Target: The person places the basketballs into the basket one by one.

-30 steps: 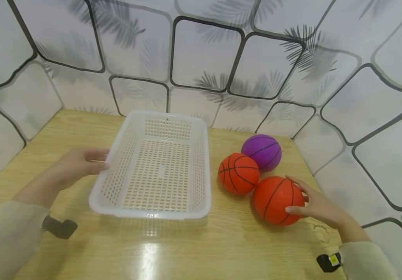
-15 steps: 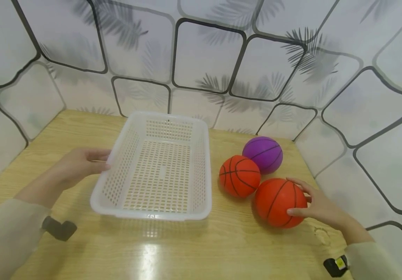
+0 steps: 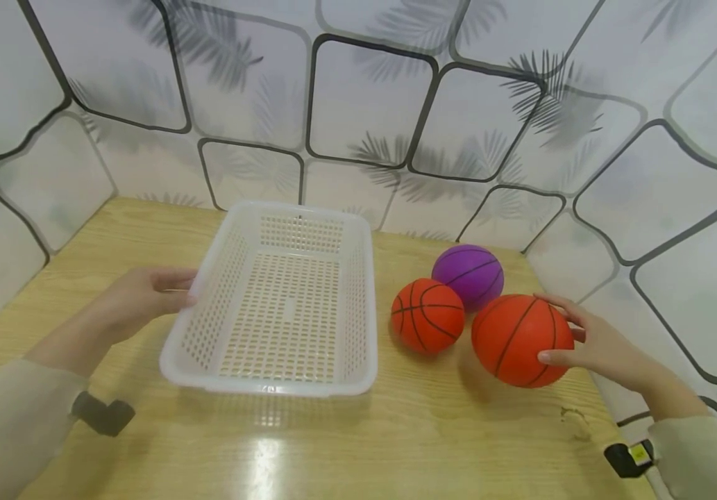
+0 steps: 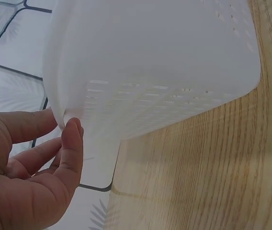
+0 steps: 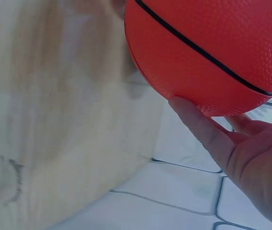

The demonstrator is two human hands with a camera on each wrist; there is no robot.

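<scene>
My left hand (image 3: 139, 298) pinches the left rim of a white perforated plastic basket (image 3: 184, 342), thumb on one side of the rim and fingers on the other. In the left wrist view the basket's outer wall (image 4: 164, 43) shows above the wood. My right hand (image 3: 595, 347) grips a red mini basketball (image 3: 517, 340) from its right side, and the ball hangs a little above the table. The right wrist view shows the thumb (image 5: 198, 124) against the ball's underside. A second, smaller red basketball (image 3: 427, 316) and a purple one (image 3: 469, 274) rest beside it on the table.
The light wooden table (image 3: 358, 444) reaches back to a patterned wall covering (image 3: 364, 104), which also closes in the left and right sides. The basket's inside holds nothing. A worn mark (image 3: 575, 422) lies near the table's right edge.
My right hand has lifted the red basketball off the table and moved it slightly right, apart from the smaller red ball. The left hand and basket stay where they were.
</scene>
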